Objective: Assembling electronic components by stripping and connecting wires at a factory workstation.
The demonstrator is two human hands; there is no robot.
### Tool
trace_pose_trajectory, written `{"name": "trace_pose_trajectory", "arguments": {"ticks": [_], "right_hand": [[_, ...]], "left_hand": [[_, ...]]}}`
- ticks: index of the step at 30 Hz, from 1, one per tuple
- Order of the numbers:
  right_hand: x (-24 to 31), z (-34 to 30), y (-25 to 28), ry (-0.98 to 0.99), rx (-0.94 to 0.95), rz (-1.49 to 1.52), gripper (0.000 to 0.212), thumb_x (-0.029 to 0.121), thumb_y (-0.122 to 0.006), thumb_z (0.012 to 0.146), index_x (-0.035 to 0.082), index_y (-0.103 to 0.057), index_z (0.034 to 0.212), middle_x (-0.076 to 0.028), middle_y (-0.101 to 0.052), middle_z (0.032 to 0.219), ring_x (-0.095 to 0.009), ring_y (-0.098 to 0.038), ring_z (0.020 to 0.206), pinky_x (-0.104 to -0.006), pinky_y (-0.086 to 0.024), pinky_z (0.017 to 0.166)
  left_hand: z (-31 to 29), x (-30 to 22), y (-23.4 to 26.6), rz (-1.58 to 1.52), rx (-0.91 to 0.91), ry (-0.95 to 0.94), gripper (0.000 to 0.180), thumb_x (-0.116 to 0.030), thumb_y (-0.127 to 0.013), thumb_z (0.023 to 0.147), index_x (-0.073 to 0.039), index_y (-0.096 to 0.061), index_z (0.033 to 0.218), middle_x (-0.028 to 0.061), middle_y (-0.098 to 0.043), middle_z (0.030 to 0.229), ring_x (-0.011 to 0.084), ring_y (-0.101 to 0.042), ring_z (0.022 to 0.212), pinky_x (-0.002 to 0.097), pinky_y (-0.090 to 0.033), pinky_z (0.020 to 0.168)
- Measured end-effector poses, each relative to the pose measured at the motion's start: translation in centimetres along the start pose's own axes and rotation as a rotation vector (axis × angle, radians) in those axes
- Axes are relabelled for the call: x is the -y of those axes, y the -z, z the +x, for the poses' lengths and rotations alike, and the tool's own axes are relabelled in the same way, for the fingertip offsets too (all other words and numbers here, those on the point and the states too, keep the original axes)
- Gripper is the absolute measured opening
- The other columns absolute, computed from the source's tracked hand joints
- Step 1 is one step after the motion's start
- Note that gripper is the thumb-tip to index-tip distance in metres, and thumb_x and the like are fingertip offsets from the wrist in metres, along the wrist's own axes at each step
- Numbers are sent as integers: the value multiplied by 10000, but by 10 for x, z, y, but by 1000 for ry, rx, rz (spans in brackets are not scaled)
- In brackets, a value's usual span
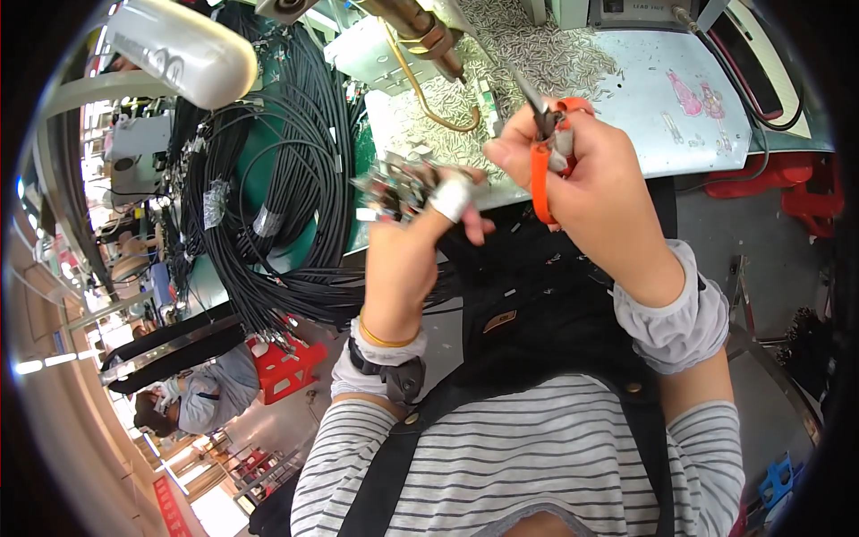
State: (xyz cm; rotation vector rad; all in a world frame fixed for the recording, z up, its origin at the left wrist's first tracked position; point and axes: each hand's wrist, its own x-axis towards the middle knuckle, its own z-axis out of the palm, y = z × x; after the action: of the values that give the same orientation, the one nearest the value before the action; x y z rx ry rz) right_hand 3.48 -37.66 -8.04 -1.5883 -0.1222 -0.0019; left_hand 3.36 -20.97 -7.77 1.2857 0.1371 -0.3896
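My left hand, smeared by motion, is closed around a bunch of cable ends with small metal and white tips. A white wrap covers one of its digits. To its right, my right hand grips a hand tool with thin orange handles and a pointed metal end. The point angles up and left over the worktop, and the tool's exact kind is partly hidden by my fingers. Between and beyond my hands, many small silver pins lie heaped on the pale work surface.
A metal nozzle-like machine head with a bent copper-coloured tube hangs above the pins. Coiled black cables fill the left side. A white cylinder juts in upper left. Red stools and another person are lower left.
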Motion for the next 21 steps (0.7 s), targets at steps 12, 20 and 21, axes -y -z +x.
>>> {"name": "trace_pose_trajectory", "arguments": {"ticks": [12, 20, 21], "right_hand": [[-19, -15, -5, 797, -199, -590, 121, 41, -622, 733, 45, -598, 852, -66, -623, 739, -88, -549, 513, -186, -345, 399], [-25, -28, -9, 673, -118, -471, 279, -38, -658, 627, 53, -598, 884, -57, -641, 779, -143, -557, 489, -219, -401, 415], [-26, -29, -9, 615, -125, -428, 300, -49, -661, 611, 52, -597, 885, -51, -639, 763, -147, -556, 487, -223, -406, 418]], "left_hand": [[-22, -3, -6, -212, 90, -7, 224, 20, -523, 769, 21, -486, 989, 102, -535, 718, 155, -506, 535, 264, -430, 438], [-24, 2, -8, -134, 84, -54, 204, -6, -517, 770, 17, -489, 970, 56, -466, 663, 75, -354, 459, 197, -272, 388], [-23, 2, -9, -123, 66, -19, 208, -12, -515, 767, 20, -486, 971, 54, -442, 646, 69, -329, 450, 191, -251, 386]]}}
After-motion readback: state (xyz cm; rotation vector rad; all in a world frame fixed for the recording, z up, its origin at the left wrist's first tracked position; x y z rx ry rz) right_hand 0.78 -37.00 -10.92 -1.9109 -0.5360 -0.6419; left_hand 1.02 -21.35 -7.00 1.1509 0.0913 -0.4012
